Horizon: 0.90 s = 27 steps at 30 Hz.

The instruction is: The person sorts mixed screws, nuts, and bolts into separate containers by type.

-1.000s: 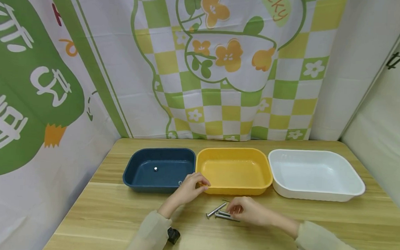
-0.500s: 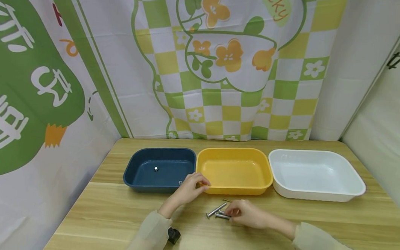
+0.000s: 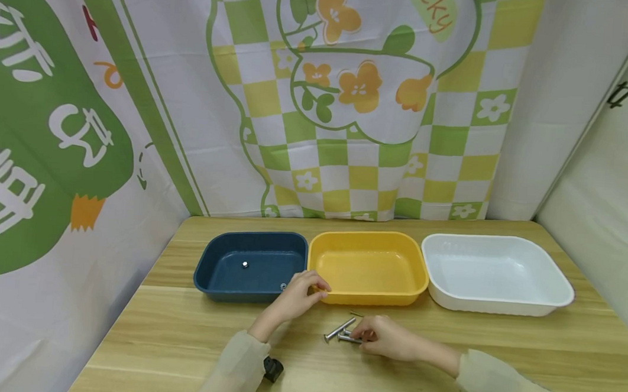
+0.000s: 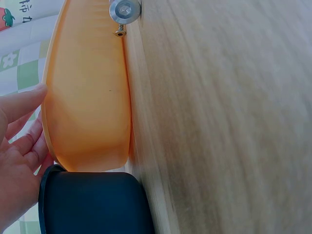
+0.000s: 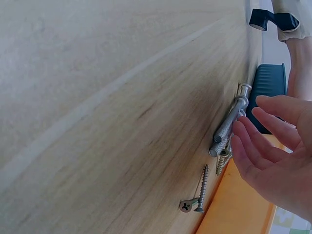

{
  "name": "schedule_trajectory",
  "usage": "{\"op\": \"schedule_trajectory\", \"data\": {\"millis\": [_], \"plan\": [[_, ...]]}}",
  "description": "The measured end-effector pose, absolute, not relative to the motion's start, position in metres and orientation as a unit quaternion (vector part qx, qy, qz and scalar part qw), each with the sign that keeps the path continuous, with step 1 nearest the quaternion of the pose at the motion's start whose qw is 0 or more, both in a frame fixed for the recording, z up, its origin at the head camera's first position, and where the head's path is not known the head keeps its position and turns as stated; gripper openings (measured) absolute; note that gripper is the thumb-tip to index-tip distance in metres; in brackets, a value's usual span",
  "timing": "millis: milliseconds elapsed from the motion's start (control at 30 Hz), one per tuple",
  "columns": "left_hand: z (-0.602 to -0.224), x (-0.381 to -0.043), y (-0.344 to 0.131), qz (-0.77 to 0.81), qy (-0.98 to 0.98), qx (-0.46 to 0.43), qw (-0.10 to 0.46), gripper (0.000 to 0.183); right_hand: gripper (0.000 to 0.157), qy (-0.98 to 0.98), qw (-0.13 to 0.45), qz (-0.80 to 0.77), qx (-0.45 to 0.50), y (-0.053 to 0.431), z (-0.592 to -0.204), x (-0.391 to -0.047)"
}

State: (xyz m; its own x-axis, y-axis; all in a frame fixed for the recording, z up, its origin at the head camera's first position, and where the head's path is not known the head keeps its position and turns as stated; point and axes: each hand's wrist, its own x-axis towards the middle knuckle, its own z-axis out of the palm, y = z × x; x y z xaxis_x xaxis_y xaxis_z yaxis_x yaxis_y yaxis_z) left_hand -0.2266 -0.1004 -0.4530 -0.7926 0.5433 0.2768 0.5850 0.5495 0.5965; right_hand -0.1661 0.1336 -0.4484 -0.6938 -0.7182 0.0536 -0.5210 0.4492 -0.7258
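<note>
My left hand (image 3: 299, 296) is at the near left corner of the yellow tray (image 3: 366, 299), its thumb and fingers on either side of the rim; the left wrist view shows the thumb (image 4: 29, 100) at the rim's edge. Several silver bolts (image 3: 340, 330) lie in a loose pile on the table in front of that tray. Over their right end is my right hand (image 3: 389, 337), fingers loosely bent. In the right wrist view the fingertips (image 5: 237, 127) come right up to the bolts (image 5: 229, 124), with nothing lifted. Small screws (image 5: 203, 187) lie beside the pile.
The dark blue tray (image 3: 218, 297) stands to the left with two small nuts (image 3: 244, 264) inside. On the right is the white tray (image 3: 492, 307). All three trays form a row on the wooden table (image 3: 178, 343), before a patterned curtain (image 3: 357, 180).
My right hand has shifted slightly left and down, covering the right ends of the bolts and uncovering more of a small screw. My left hand stays at the yellow tray's rim.
</note>
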Motion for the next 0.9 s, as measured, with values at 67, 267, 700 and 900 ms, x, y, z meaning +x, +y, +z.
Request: {"op": "schedule_trajectory", "data": {"millis": [67, 267, 700, 900], "plan": [[-0.453, -0.227, -0.100, -0.350, -0.880, -0.321, 0.030, 0.007, 0.018, 0.843, 0.131, -0.372, -0.366, 0.133, -0.449, -0.166], [-0.452, -0.226, -0.100, -0.349, -0.879, -0.322, 0.030, 0.007, 0.018, 0.848, 0.118, -0.362, -0.368, 0.130, -0.449, -0.166], [-0.452, -0.227, -0.100, -0.347, -0.881, -0.321, 0.028, 0.007, 0.021, 0.867, 0.058, -0.320, -0.377, 0.121, -0.458, -0.165], [-0.453, -0.226, -0.100, -0.347, -0.881, -0.319, 0.028, 0.007, 0.020, 0.865, 0.064, -0.328, -0.373, 0.120, -0.459, -0.166]]}}
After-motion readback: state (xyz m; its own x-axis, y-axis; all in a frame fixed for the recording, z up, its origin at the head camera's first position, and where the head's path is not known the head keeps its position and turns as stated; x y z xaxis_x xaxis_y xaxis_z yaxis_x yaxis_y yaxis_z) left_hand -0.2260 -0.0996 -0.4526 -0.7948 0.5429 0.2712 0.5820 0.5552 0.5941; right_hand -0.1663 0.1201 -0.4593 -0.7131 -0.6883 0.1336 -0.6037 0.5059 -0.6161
